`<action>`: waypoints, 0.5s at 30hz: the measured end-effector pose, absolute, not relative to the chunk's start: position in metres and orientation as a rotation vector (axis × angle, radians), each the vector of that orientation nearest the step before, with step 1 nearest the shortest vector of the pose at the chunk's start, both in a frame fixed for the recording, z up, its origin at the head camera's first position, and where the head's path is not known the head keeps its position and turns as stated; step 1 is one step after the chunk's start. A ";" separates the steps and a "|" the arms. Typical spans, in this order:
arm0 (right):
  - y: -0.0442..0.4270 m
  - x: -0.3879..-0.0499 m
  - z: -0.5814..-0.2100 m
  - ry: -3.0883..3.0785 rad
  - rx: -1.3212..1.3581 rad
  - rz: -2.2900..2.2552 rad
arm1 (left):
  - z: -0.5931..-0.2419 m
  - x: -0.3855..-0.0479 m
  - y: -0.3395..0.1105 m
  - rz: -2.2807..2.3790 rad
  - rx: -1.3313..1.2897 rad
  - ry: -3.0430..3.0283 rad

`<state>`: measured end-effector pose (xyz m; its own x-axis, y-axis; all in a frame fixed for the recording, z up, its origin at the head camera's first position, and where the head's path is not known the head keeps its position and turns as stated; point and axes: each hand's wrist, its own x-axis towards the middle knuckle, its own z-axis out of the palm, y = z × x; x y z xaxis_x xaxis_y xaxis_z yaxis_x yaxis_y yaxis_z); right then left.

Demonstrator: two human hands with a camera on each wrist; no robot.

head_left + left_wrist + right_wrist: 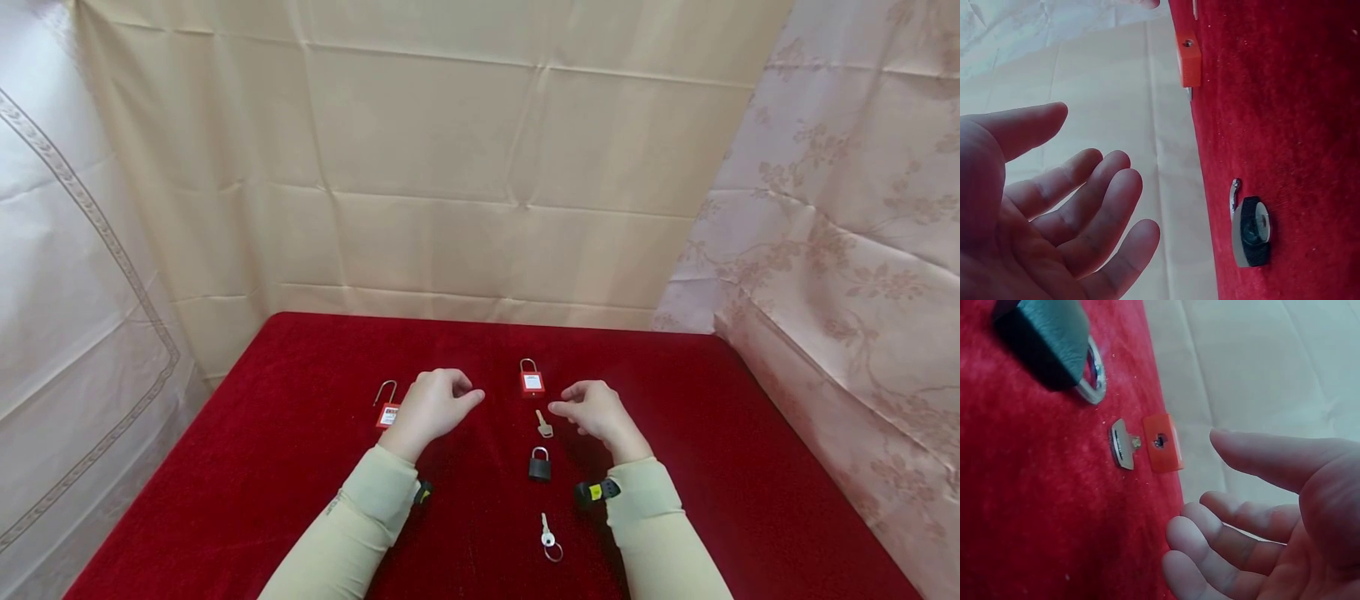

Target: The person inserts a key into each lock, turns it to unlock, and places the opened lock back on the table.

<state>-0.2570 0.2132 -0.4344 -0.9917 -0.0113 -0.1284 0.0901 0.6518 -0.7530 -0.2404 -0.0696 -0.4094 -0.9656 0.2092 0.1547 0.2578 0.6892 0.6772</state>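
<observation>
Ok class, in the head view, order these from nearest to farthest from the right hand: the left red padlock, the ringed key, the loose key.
1. Loose key: just left of the right hand.
2. Ringed key: nearer the wearer, below the black padlock in view.
3. Left red padlock: far side, beside the left hand.

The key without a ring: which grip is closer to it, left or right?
Right. The right grip is just to the right of the key, not touching it. The left grip is farther away, on the key's left side.
</observation>
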 end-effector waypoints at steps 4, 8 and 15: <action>0.211 -0.257 -0.437 2.747 0.069 -1.231 | -0.412 -0.241 -0.069 -1.119 -0.409 -2.843; 0.208 -0.258 -0.441 2.738 0.048 -1.204 | -0.415 -0.242 -0.069 -1.118 -0.406 -2.867; 0.203 -0.255 -0.446 2.720 0.024 -1.169 | -0.417 -0.241 -0.068 -1.104 -0.411 -2.896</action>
<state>-0.2550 0.2031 -0.4461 -0.9836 -0.0563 -0.1715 0.0857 0.6906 -0.7181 -0.2415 -0.0684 -0.4169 -0.9653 0.2383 0.1069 0.2490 0.7161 0.6520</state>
